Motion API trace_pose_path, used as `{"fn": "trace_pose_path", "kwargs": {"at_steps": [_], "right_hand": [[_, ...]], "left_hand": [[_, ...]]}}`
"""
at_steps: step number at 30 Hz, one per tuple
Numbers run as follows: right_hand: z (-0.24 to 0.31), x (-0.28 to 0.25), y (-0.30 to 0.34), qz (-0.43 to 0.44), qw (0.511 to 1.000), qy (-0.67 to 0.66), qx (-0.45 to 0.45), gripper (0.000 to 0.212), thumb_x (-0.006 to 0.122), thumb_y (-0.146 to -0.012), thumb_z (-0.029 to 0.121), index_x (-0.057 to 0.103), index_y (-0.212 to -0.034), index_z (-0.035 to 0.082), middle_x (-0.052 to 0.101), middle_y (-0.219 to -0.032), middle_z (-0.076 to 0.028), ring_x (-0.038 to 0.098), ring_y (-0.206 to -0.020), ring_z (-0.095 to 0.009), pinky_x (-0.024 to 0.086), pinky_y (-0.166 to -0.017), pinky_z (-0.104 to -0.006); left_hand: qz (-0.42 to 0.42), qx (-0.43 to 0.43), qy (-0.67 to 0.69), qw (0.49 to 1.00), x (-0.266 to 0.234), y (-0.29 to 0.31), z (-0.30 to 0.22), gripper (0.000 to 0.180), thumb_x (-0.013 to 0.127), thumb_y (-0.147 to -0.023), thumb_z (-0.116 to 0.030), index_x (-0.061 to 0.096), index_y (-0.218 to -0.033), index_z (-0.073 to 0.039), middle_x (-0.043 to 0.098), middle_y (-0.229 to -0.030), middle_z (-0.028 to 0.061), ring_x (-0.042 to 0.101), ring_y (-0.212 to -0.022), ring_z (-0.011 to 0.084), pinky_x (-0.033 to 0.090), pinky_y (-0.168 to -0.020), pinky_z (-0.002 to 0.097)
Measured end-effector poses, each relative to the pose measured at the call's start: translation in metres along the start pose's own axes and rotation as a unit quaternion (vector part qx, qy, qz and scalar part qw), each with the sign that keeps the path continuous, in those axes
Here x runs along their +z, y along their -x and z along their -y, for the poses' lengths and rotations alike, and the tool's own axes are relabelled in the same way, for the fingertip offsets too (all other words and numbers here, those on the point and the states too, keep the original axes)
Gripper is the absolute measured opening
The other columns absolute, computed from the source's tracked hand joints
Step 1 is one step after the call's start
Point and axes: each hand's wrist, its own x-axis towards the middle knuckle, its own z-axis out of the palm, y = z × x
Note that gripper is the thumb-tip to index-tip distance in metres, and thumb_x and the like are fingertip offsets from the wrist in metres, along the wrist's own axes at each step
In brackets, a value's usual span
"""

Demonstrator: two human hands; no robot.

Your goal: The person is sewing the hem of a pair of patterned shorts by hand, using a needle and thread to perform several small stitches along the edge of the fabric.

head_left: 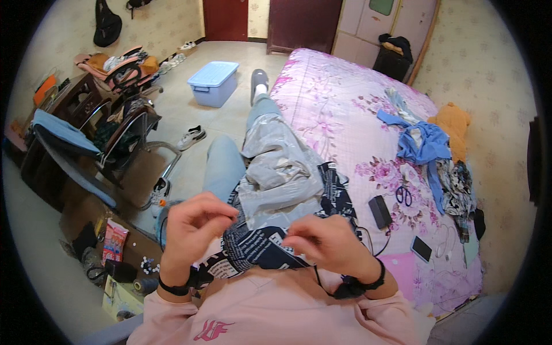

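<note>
My left hand (198, 225) is raised over my lap, its thumb and fingertips pinched together. To the right, my right hand (329, 240) is pinched in the same way, a gap between the two. Anything in either pinch is too small to make out. Beneath them, a dark cloth printed with white lettering (253, 246) covers my lap. A crumpled silvery-grey sheet (282, 184) lies over it, reaching along my leg. Neither hand plainly touches the cloth.
On the flowered bed (322, 109) at right lie scissors (403, 196), a black power adapter (379, 211), a phone (421, 249) and blue clothing (422, 144). At left, a low table holds a thread spool (146, 286), small beads (149, 265) and a red packet (115, 240). A blue lidded bin (214, 86) stands ahead.
</note>
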Motion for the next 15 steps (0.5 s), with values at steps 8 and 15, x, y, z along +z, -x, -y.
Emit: {"fn": "trace_pose_path", "kwargs": {"at_steps": [8, 15], "right_hand": [[0.010, 0.004, -0.001, 0.017, 0.994, -0.105, 0.021, 0.011, 0.068, -0.094, 0.009, 0.061, -0.100, 0.003, 0.068, -0.073, -0.007, 0.066, -0.059, -0.012, 0.048, -0.054, -0.0239], [0.021, 0.009, 0.005, 0.016, 0.991, -0.120, 0.061, 0.011, 0.068, -0.094, 0.009, 0.060, -0.099, 0.002, 0.066, -0.065, -0.006, 0.061, -0.053, -0.008, 0.046, -0.050, -0.0234]], "left_hand": [[0.006, 0.103, -0.112, 0.988, 0.036, -0.004, -0.006, 0.018, 0.074, -0.077, 0.008, 0.072, -0.095, 0.004, 0.071, -0.087, 0.0120, 0.067, -0.072, 0.0144, 0.051, -0.063, 0.0232], [0.025, 0.159, -0.080, 0.984, 0.043, 0.001, 0.006, 0.015, 0.076, -0.076, 0.008, 0.068, -0.088, 0.004, 0.072, -0.084, 0.0141, 0.069, -0.072, 0.0183, 0.053, -0.063, 0.0257]]}}
